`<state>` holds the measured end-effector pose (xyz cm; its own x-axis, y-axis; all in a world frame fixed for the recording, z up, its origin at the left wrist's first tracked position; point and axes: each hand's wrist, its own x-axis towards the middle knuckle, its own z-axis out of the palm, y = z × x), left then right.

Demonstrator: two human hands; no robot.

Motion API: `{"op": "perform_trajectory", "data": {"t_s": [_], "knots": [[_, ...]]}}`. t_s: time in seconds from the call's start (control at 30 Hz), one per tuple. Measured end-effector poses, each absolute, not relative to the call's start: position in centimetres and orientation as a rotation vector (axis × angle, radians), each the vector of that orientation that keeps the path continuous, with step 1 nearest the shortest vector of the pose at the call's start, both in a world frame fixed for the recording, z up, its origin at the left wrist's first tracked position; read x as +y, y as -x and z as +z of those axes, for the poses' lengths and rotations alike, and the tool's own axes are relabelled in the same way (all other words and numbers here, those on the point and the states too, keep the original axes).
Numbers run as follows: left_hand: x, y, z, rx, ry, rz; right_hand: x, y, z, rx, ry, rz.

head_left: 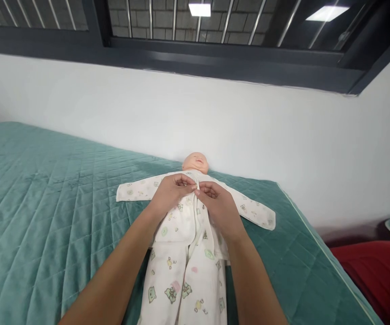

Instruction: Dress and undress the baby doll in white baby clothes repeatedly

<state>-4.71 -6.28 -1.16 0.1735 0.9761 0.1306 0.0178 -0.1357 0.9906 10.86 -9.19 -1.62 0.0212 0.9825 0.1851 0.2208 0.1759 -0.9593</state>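
A baby doll (195,162) lies on its back, its head against the wall. It is dressed in a white baby top (178,228) with small animal prints, the sleeves spread out to both sides. Matching printed pants (161,289) cover the legs. My left hand (176,192) pinches the front edge of the top at the upper chest. Opposite it, my right hand (217,201) pinches the same front opening, fingertips almost touching the left ones. Below my hands the front edges hang loosely together. The fastener, if any, is hidden by my fingers.
Under the doll is a green quilted cover (62,212) with a pale piped edge on the right. A white wall (130,108) rises behind, with a dark-framed barred window (198,54) above. A red object (378,271) stands beyond the right edge.
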Motion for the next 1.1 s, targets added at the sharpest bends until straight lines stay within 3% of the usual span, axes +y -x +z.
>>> {"op": "perform_trajectory", "data": {"t_s": [0.63,0.93,1.1], "knots": [[-6.6,4.8,-0.9,0.986,-1.463,1.125,-10.1,-9.4,-0.6,-1.628,1.542,0.613],[-6.8,5.3,-0.9,0.971,-1.368,1.118,-10.3,-10.0,-0.3,-1.586,1.542,0.757],[-7.1,5.6,-1.2,1.049,-1.467,1.079,-11.2,-10.1,0.6,-1.678,1.668,0.665]]}}
